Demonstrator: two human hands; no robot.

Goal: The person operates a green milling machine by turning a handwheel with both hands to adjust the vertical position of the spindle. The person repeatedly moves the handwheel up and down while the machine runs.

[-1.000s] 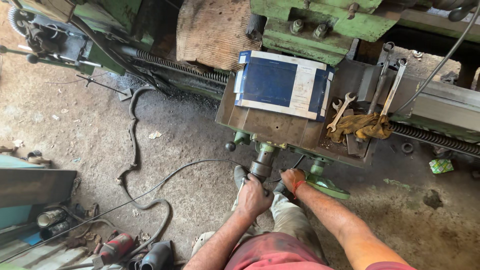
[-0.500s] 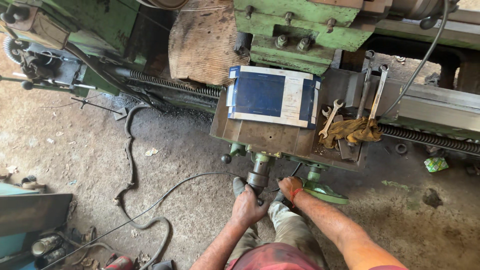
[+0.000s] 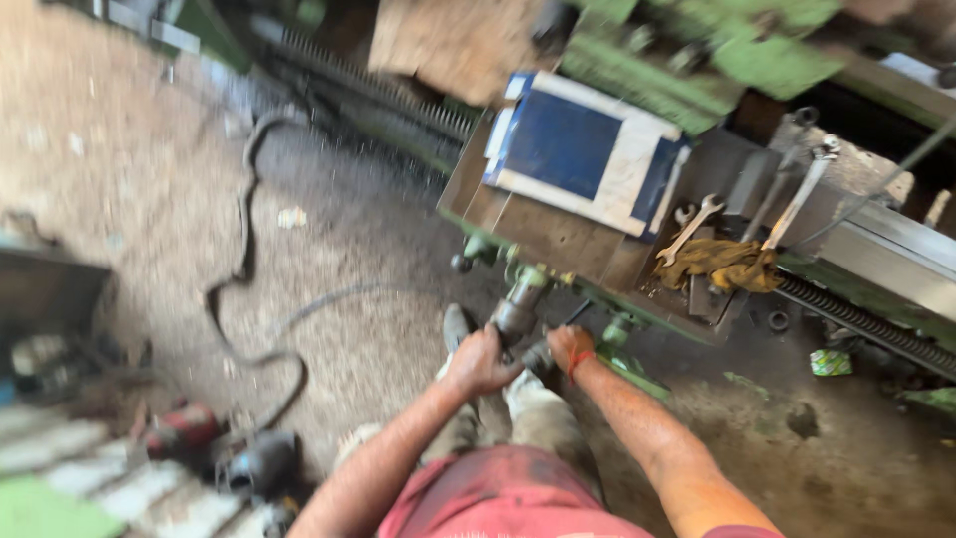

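Nearest the camera, the person's red-clad lap and two bare forearms reach forward to the front edge of a green machine carriage. The left hand (image 3: 478,361) is curled shut around the grey cylindrical handle (image 3: 518,311) that juts from the carriage's lower front edge, fingers wrapped well round it. The right hand (image 3: 570,349), with a red band at the wrist, is closed on a smaller dark knob (image 3: 539,357) just beside that handle; motion blur hides how firmly the fingers bear on it.

Compared with half a second ago, the view has swung and drawn closer — the floor and cables blur leftward — while both hands stay clamped on the same controls, so the work at the handle looks to be carrying on rather than ending.

Beyond the hands, the flat tray (image 3: 558,244) on top of the carriage bears a blue-and-white box (image 3: 583,154) toward its far left corner. Toward its right edge lie a spanner (image 3: 697,221) and a crumpled yellow rag (image 3: 722,264). A black cable (image 3: 249,299) snakes over the dusty floor at left.
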